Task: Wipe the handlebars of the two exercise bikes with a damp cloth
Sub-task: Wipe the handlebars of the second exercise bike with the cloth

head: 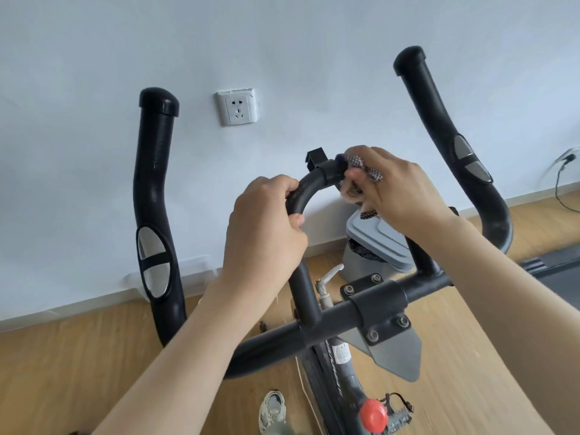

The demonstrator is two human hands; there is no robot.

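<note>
A black exercise-bike handlebar [339, 312] fills the view, with two long outer grips rising left [153, 196] and right [439, 120]. A curved inner loop bar [309, 186] arches up in the middle. My left hand [266, 227] is wrapped around the left side of that loop. My right hand [395, 186] presses a patterned cloth [357, 163] against the top right of the loop, beside a small black bracket [317, 158]. Most of the cloth is hidden under my fingers.
A white wall with a socket [237, 106] stands close behind the bike. A grey lidded bin [376, 243] sits on the wooden floor beyond the bars. A red knob [373, 414] and a pedal are below, my shoe [272, 409] beside them. A cable hangs at far right.
</note>
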